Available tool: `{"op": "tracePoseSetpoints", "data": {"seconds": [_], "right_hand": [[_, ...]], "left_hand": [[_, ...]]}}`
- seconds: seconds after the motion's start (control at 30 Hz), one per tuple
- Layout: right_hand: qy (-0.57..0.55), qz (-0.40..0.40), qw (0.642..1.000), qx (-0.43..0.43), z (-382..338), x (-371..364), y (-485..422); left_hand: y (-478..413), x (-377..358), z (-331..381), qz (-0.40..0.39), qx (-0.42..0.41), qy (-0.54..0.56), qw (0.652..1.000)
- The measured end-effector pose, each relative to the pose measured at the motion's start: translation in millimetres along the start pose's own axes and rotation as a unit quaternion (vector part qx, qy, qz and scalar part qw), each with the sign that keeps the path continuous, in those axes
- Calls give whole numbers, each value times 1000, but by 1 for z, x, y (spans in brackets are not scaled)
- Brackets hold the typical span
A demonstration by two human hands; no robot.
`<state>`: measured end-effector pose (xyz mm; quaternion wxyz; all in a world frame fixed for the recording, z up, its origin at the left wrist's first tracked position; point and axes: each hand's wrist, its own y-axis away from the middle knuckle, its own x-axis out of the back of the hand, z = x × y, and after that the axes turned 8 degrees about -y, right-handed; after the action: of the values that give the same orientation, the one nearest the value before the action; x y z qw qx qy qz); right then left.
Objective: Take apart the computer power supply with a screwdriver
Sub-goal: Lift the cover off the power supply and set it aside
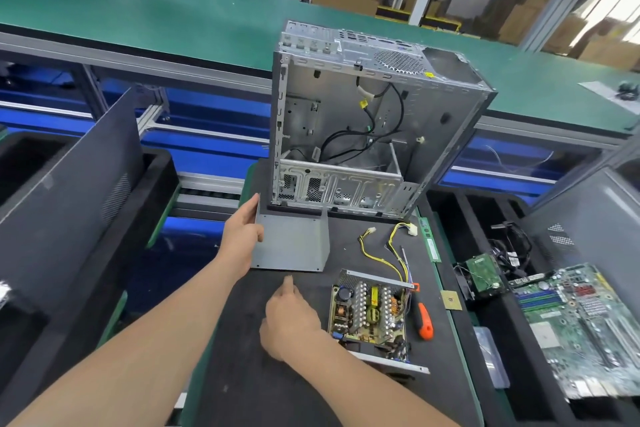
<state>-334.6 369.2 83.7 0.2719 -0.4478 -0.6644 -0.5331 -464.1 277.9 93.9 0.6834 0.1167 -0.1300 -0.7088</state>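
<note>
The opened power supply lies on the black mat, its circuit board and coils exposed, with yellow wires trailing away from it. My left hand grips the left edge of the grey metal cover, which is off the supply and sits in front of the computer case. My right hand hovers just left of the supply with the index finger pointing forward, holding nothing. An orange-handled screwdriver lies on the mat to the right of the supply.
An empty computer case stands upright at the back of the mat. A RAM stick lies near the right edge. A motherboard and a hard drive sit in the right bin. A dark side panel leans at left.
</note>
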Motion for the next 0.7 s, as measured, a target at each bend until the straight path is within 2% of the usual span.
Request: {"op": "tracePoseSetpoints", "data": {"seconds": [0.17, 0.4, 0.57, 0.7], "right_hand": [[-5, 47, 999, 0, 0, 7, -1], [-18, 46, 999, -2, 3, -2, -7], [-29, 69, 997, -7, 8, 1, -5], [-22, 41, 999, 3, 11, -7, 0]], "left_hand": [[-1, 2, -6, -10, -9, -24, 1000], [6, 1, -3, -2, -51, -88, 995], [15, 2, -8, -2, -55, -83, 995], [26, 7, -14, 24, -49, -88, 995]]}}
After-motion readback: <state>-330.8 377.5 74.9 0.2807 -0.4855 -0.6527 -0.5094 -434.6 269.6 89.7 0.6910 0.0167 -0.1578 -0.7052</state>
